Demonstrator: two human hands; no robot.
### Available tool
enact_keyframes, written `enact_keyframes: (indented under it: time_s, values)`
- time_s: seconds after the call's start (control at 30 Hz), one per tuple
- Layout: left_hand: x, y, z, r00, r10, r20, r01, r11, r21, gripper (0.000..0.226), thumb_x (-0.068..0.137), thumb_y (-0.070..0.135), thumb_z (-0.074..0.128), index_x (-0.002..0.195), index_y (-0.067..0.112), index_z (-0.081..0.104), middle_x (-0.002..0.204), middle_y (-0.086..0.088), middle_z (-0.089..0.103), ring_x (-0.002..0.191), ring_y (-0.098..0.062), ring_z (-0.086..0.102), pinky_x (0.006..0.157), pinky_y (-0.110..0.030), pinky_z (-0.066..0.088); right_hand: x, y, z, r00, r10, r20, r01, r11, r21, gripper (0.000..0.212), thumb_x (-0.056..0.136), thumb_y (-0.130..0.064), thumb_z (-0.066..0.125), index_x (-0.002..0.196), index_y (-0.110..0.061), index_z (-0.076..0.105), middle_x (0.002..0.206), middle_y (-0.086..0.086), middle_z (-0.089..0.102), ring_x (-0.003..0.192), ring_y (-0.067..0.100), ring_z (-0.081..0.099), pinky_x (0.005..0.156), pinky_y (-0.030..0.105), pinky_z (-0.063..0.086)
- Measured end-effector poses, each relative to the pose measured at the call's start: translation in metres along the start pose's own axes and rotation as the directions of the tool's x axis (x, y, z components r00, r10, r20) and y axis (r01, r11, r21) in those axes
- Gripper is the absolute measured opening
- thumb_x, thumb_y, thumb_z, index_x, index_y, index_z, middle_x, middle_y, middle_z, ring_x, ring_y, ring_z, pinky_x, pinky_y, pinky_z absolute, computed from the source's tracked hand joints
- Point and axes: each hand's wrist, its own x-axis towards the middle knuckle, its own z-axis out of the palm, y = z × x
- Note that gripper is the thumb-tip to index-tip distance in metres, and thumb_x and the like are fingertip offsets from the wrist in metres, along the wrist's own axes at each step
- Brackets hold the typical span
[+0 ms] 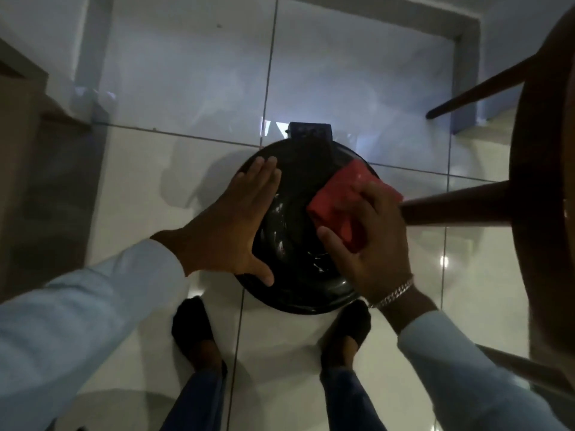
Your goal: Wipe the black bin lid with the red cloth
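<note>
Right hand (370,244) pressing red cloth (339,197) onto black bin lid (298,244), left hand (230,225) spread flat on lid

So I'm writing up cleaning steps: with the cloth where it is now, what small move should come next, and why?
Probably sweep the red cloth leftward across the black bin lid. The right hand presses it on the lid's right side, the left hand lies flat steadying the left edge, and the centre between them is uncovered.

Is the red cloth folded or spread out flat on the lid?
Folded: the red cloth shows as a thick compact pad under the right hand on the black bin lid.
</note>
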Motion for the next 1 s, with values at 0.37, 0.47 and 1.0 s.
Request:
enact_keyframes:
  time_s: [0.37, 0.47, 1.0]
  values:
    - [0.014, -0.016, -0.002, 0.996, 0.087, -0.016, -0.086, 0.996, 0.039, 0.153, 0.045, 0.091, 0.059, 0.152, 0.014, -0.018, 0.163, -0.004, -0.023, 0.149, -0.019, -0.022, 0.119, -0.036, -0.008, -0.016, 0.029, 0.027, 0.992, -0.063, 0.108, 0.094, 0.945, -0.314, 0.071, 0.089, -0.063, 0.041, 0.15, -0.038, 0.015, 0.164, 0.01, 0.018, 0.151, 0.035, 0.017, 0.113, 0.063, 0.025]
    - [0.014, -0.017, 0.0, 0.996, 0.089, -0.008, -0.089, 0.995, 0.044, 0.153, 0.045, 0.09, 0.061, 0.152, 0.013, -0.017, 0.163, -0.005, -0.022, 0.15, -0.021, -0.021, 0.121, -0.041, -0.004, -0.006, 0.029, 0.029, 0.985, 0.172, -0.028, -0.174, 0.976, -0.129, 0.077, 0.089, -0.06, 0.049, 0.15, -0.028, 0.016, 0.163, 0.01, 0.02, 0.149, 0.03, 0.024, 0.115, 0.06, 0.031]
    - [0.018, -0.021, 0.003, 0.995, 0.094, -0.042, -0.093, 0.995, 0.041, 0.152, 0.045, 0.095, 0.055, 0.153, 0.012, -0.011, 0.164, -0.006, -0.016, 0.151, -0.021, -0.016, 0.121, -0.029, -0.01, 0.028, -0.01, 0.052, 0.96, 0.248, -0.133, -0.272, 0.94, -0.205, 0.073, 0.091, -0.065, 0.042, 0.15, -0.032, 0.015, 0.163, 0.008, 0.022, 0.149, 0.035, 0.021, 0.117, 0.061, 0.022]
